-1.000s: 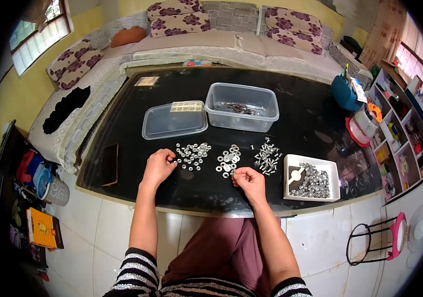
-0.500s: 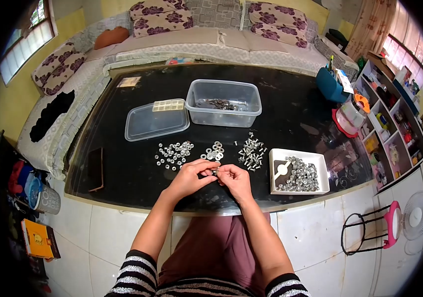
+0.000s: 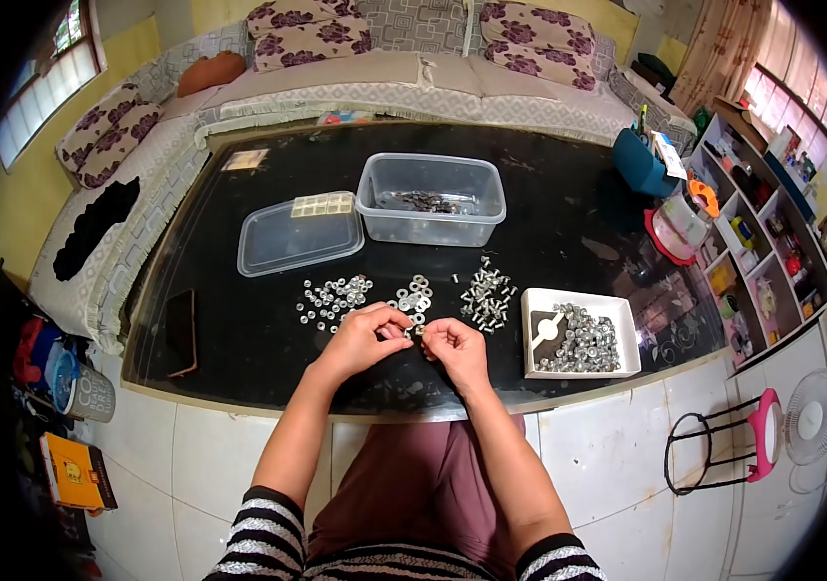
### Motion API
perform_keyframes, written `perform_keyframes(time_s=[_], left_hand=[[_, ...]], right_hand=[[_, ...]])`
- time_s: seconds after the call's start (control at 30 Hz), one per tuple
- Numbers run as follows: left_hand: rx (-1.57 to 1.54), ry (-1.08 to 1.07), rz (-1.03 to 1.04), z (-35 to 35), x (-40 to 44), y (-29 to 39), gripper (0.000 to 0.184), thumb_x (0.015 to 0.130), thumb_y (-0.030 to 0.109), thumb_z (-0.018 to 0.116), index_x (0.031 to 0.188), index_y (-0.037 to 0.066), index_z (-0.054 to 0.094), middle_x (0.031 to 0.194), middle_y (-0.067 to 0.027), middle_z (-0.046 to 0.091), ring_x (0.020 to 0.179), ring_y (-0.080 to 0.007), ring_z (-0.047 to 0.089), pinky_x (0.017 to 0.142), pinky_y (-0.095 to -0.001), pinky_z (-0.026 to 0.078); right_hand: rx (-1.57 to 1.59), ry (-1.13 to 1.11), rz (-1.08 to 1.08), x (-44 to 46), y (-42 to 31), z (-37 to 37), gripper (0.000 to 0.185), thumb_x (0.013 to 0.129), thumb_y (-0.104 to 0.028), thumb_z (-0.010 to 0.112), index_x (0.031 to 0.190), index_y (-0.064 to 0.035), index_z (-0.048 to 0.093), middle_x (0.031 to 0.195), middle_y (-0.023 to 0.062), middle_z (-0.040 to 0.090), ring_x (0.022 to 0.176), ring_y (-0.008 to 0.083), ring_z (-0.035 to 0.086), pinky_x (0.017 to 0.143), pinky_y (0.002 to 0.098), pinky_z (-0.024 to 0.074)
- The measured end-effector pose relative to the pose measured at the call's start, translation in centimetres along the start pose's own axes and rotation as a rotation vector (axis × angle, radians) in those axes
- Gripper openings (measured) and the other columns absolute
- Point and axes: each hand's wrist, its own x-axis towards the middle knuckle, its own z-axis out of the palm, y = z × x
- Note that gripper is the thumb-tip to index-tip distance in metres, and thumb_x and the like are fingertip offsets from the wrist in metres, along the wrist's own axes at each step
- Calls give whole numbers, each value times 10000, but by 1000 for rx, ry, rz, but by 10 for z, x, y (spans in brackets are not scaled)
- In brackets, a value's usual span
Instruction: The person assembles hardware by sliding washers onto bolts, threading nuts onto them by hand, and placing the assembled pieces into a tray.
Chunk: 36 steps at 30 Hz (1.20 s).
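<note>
My left hand [image 3: 365,341] is closed in a pinch, with a tiny light-coloured piece at its fingertips, too small to name. Just to its right, my right hand [image 3: 456,351] pinches a small metal piece [image 3: 420,330] between thumb and finger; its kind is unclear. A narrow gap separates the two sets of fingertips above the black table. Beyond the left hand lie loose metal nuts [image 3: 334,295]. Flat washers [image 3: 417,292] form a pile straight ahead of the fingertips. Short bolts [image 3: 487,294] are heaped beyond the right hand.
On the right, a white box [image 3: 527,334] holds many metal fasteners and a pale flat piece. A clear plastic tub [image 3: 430,229] with dark small parts stands behind the piles, its lid [image 3: 288,242] beside it. A phone-like dark object [image 3: 181,332] lies left.
My hands, touching around a small piece before, have moved slightly apart at the fingertips. The whole view has shifted a little to the left.
</note>
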Motion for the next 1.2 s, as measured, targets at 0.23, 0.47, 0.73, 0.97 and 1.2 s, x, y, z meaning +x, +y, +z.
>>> perform_keyframes(time_s=[0.23,0.47,0.73,0.97,1.2], left_hand=[[246,-27,11,-10,1,-15,228,616,56,706,823,36,611,765,-43,568,621,-134,542,592,-255,463],[174,31,19,-1,8,-8,209,632,59,698,819,35,609,752,-30,560,613,-106,525,566,-226,436],[33,227,78,24,5,-24,93,686,42,652,761,20,603,665,-32,533,533,-86,482,517,-216,419],[45,251,76,26,6,-28,60,695,48,642,728,23,598,639,-34,530,525,-88,487,496,-216,405],[37,239,74,25,7,-27,55,689,51,637,721,27,600,627,-34,525,514,-91,480,494,-217,406]], right_hand=[[56,29,21,-1,-4,1,66,787,-58,576,812,3,583,673,26,577,567,63,519,530,180,423],[60,24,23,-1,-1,0,62,782,-60,591,817,-8,591,679,12,575,578,39,506,524,167,422],[55,14,-7,-2,1,0,80,777,-57,600,836,-6,587,692,10,580,590,39,512,535,165,427],[56,16,14,-1,-16,-5,89,782,-61,595,845,1,585,703,19,583,598,50,522,541,170,429],[-499,54,-79,39,-60,-33,87,746,-71,575,779,6,599,646,6,570,568,51,504,537,195,413]])
